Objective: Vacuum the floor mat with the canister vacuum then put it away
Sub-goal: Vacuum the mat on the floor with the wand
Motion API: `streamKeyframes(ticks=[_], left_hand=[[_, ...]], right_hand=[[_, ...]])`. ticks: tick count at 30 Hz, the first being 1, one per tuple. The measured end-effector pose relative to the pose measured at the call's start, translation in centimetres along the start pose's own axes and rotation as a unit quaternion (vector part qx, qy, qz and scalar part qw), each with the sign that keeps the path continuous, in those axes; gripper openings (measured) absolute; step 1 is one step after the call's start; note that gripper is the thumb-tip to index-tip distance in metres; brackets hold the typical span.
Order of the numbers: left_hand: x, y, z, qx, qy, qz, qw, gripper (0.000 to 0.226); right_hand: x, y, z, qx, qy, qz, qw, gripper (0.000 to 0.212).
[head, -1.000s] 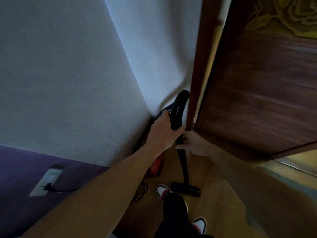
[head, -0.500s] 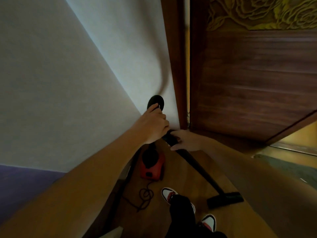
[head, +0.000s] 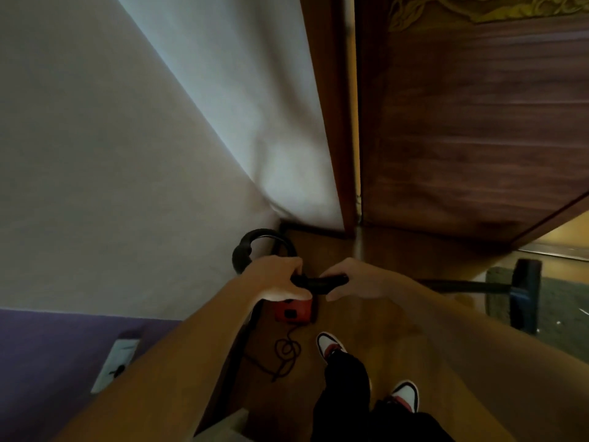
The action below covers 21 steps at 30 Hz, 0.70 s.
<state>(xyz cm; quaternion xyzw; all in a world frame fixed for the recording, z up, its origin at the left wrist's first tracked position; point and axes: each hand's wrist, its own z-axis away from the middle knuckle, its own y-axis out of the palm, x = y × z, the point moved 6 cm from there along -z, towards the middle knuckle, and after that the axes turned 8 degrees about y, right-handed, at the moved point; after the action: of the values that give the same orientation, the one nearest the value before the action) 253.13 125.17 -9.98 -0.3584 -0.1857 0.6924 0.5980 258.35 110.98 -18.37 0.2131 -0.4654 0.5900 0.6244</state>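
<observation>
Here left hand [head: 276, 279] and right hand [head: 358, 279] fingers [head: 333, 272] enclose the vacuum handle [head: 315, 282]

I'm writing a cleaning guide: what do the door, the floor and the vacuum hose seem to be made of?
The door looks like dark varnished wood, by its grain streaks and soft sheen; veneer is possible. The floor seems glossy wood or laminate: brown, reflecting light. The vacuum hose looks like matte black plastic, bent in a smooth loop.
</observation>
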Motion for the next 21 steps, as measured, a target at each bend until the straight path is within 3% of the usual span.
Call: streamKeyframes(ticks=[4,8,11,14,17,19,21], left_hand=[[-0.8,3.3,-1.4,0.067,0.013,0.022,0.997,0.038],[-0.3,6.3,-3.3,0.040,0.036,0.132,0.990,0.035],[1.4,8.8,-4.3,0.022,0.046,0.205,0.977,0.038],[3.8,10.3,-4.8,0.024,0.054,0.249,0.967,0.039],[5.7,11.3,-5.1,0.028,0.076,0.296,0.952,0.039],[6.4,11.9,-5.0,0.031,0.091,0.320,0.943,0.042],[6.9,12.9,-4.9,0.029,0.100,0.337,0.936,0.047]], right_hand=[[-1.6,1.2,0.5,0.007,0.025,-0.007,1.000,0.028],[-3.6,2.1,0.8,-0.020,0.068,0.035,0.997,0.034],[-5.2,2.8,1.1,-0.095,0.101,0.095,0.986,0.034],[-7.1,4.2,2.6,-0.244,0.129,0.062,0.959,0.036],[-9.6,6.7,4.4,-0.410,0.244,-0.073,0.876,0.046],[-11.2,9.5,4.4,-0.479,0.329,-0.217,0.784,0.062],[-12.4,12.1,2.9,-0.500,0.347,-0.415,0.676,0.086]])
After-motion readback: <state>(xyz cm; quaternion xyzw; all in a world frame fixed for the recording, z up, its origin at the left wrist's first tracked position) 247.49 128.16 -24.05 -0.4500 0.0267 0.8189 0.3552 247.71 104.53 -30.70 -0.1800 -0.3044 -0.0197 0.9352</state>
